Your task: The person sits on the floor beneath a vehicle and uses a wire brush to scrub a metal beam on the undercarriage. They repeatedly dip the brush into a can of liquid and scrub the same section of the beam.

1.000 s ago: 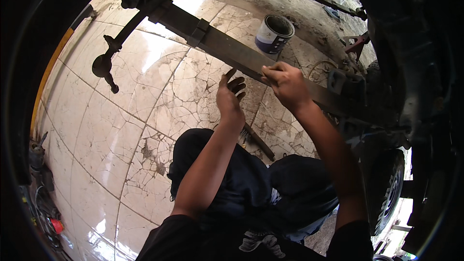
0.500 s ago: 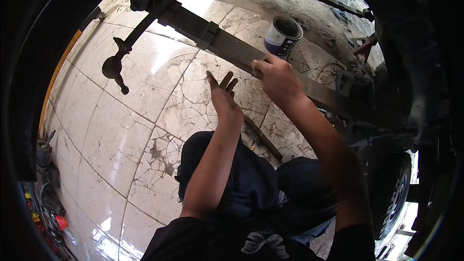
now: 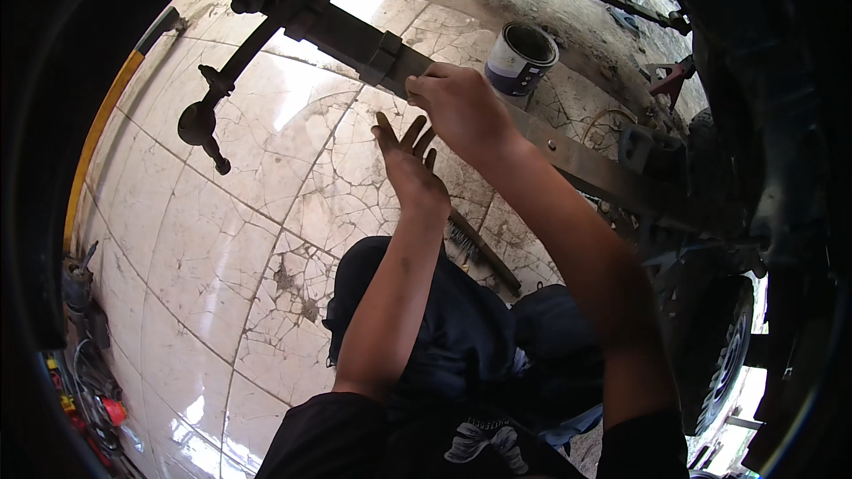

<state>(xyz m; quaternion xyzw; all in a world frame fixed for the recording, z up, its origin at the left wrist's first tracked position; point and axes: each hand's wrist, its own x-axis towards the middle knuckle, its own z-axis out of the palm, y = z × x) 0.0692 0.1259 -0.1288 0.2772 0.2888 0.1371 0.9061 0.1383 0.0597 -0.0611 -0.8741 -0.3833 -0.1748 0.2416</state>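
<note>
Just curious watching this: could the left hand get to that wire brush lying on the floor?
Probably yes. The left hand is open, holding nothing, and the wire brush lies just below it on the cracked floor, uncovered.

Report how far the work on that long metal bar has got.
Done: nothing visibly finished; the wire brush lies on the tiled floor. In hand: right hand rests on the leaf spring bar, left hand open below it. Left: the paint can stands open, untouched.
</note>
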